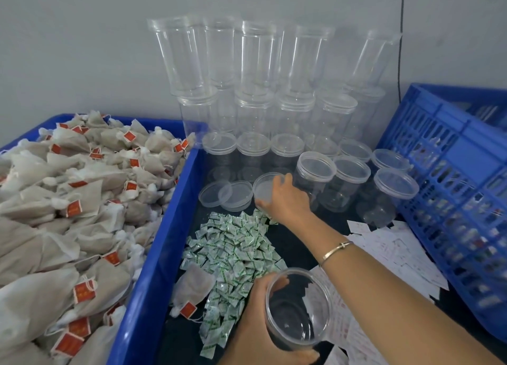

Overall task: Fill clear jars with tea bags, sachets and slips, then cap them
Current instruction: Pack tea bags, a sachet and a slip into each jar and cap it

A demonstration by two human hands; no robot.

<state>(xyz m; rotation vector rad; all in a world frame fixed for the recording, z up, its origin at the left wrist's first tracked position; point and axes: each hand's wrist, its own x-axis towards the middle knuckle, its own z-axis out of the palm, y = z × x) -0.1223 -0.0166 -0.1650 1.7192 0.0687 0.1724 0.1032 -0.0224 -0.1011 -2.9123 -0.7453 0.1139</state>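
Note:
My left hand (pixel 251 326) grips an open, empty clear jar (pixel 299 312), tilted toward me at the bottom of the view. My right hand (pixel 289 201), with a bracelet on the wrist, reaches forward and holds a clear lid (pixel 264 187) by its rim, its fingers curled over the far edge. Two more loose lids (pixel 226 194) lie just left of it. A pile of small green-and-white sachets (pixel 236 251) covers the dark table between my hands. White paper slips (pixel 384 251) lie to the right under my forearm. One tea bag (pixel 193 285) lies beside the sachets.
A blue bin (pixel 156 252) on the left is heaped with red-tagged tea bags (pixel 68 200). Capped empty jars (pixel 260 96) are stacked against the wall, with several more (pixel 351 183) standing on the table. A blue slatted crate (pixel 452 189) leans at the right.

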